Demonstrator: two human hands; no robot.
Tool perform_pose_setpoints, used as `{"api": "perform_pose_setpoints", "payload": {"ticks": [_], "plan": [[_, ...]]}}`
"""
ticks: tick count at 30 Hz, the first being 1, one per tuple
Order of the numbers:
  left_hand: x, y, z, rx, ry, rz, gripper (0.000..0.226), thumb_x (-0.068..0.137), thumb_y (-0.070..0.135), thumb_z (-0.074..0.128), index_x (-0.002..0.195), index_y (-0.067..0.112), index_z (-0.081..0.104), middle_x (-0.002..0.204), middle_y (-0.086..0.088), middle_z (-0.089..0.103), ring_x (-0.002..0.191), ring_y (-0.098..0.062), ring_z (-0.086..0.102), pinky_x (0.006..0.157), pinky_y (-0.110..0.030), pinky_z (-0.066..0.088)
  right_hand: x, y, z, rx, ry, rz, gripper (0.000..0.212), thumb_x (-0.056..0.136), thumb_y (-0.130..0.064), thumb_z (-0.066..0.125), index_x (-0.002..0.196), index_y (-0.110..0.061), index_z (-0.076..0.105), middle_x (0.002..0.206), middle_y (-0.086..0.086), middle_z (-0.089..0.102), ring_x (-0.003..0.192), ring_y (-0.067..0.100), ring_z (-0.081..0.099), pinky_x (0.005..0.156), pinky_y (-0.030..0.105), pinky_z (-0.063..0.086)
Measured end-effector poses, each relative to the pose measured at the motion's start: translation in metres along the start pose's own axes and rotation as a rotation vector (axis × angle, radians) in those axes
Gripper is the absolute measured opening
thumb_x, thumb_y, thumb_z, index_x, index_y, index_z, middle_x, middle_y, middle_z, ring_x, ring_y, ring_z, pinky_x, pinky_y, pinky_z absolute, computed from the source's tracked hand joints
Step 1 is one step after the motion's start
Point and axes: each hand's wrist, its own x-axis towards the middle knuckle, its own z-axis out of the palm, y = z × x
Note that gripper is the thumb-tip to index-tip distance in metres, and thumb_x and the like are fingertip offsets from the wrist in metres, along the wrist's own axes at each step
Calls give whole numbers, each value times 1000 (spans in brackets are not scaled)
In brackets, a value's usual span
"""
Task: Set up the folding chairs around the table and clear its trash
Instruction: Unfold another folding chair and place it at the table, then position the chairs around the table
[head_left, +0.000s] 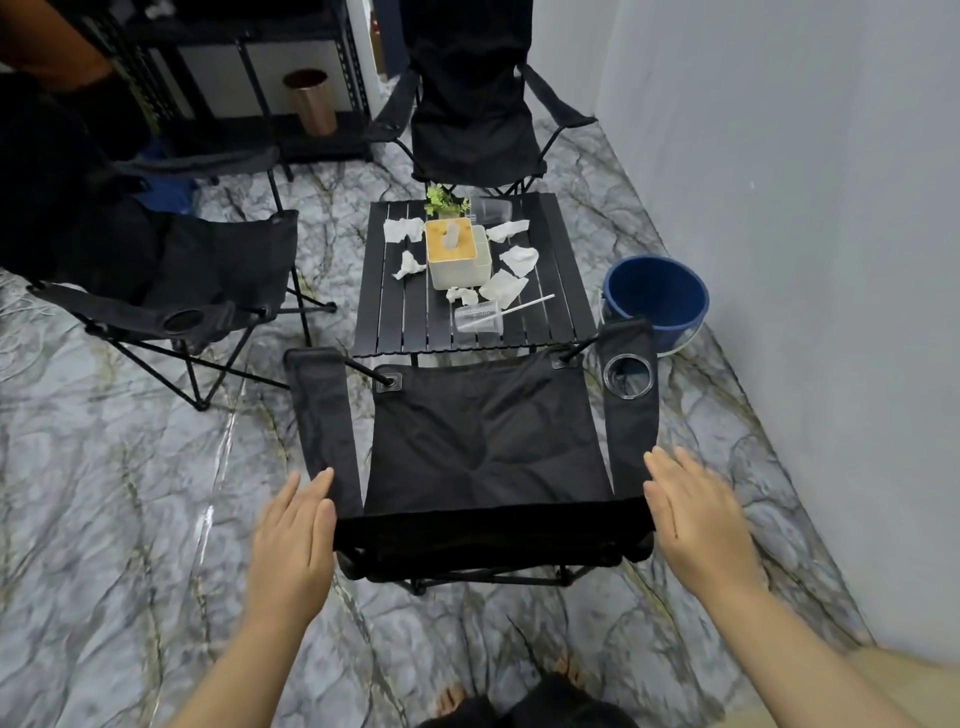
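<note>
A black folding chair (483, 441) stands unfolded right in front of me, facing the low black slatted table (400, 322). My left hand (293, 540) hovers flat beside the chair's left back corner, fingers apart, holding nothing. My right hand (698, 512) is flat and empty by the right back corner. Two more black chairs stand unfolded: one left of the table (208, 280), one at its far end (475, 104). On the table lie several crumpled tissues (501, 288), a tipped clear plastic cup (478, 319) with a straw, and another clear cup (492, 209).
A tissue box (457, 254) and a small green plant (441, 200) sit on the table. A blue bucket (655, 296) stands to its right by the grey wall (805, 260). A black shelf with a copper bin (310, 101) is at the back left.
</note>
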Motion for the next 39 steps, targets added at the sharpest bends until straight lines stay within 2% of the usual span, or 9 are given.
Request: {"api": "perform_pose_setpoints", "payload": {"ticks": [4,9,20,22,27,30,33,37,39], "plan": [[14,-1,5,0,-8,-8,65,90,48,7,137,19,42,142,-2,47,140,-17,26,115,-37,13,14,-3,1,-19,7,42,75,91,-57,6,130,-15,54,137,3,55,132,24,45,107,47,34],[37,4,11,9,-11,-12,64,90,47,7,139,19,38,145,-3,44,142,-17,21,118,-42,11,35,-2,3,-17,-11,56,68,90,-51,9,139,-18,43,147,0,43,140,23,32,113,46,28],[49,11,5,36,-43,-34,69,85,51,4,141,23,32,149,2,37,145,-14,11,118,-44,3,47,-4,0,-29,-41,42,69,90,-52,8,140,-16,40,148,2,42,140,25,31,110,50,34],[48,11,4,69,-64,-40,70,85,52,2,142,24,30,150,3,35,145,-15,9,119,-45,2,45,-6,-1,-30,-35,35,68,90,-52,7,140,-20,39,149,-1,40,142,23,28,113,50,28],[45,17,-8,142,-96,-85,58,92,49,10,142,27,30,152,3,31,146,-16,2,119,-45,0,45,-29,-16,-125,-124,86,50,98,-43,17,143,-28,33,156,-5,25,146,18,11,116,54,-3],[36,25,-24,133,32,-111,66,85,57,7,142,30,28,153,5,27,146,-16,2,117,-44,-2,63,-75,-24,-89,-177,-113,50,98,-46,20,143,-29,30,157,-6,20,147,16,6,116,52,-2],[20,19,-43,160,106,-207,61,88,55,15,142,31,26,154,4,24,146,-17,3,117,-46,-1,81,-148,-18,43,-344,-406,51,98,-46,26,146,-28,25,158,-5,15,147,15,6,118,46,7],[-2,-20,-70,186,144,-397,54,95,48,28,144,28,22,155,1,21,146,-21,1,117,-49,-1,80,-264,5,71,-433,-723,51,98,-42,31,147,-26,24,158,-4,15,147,16,8,118,45,12],[-12,-48,-86,208,173,-458,57,93,51,27,144,29,19,156,2,19,146,-20,0,117,-49,-3,70,-319,23,51,-466,-861,52,98,-41,33,147,-28,21,159,-5,13,147,16,7,118,46,12]]}}
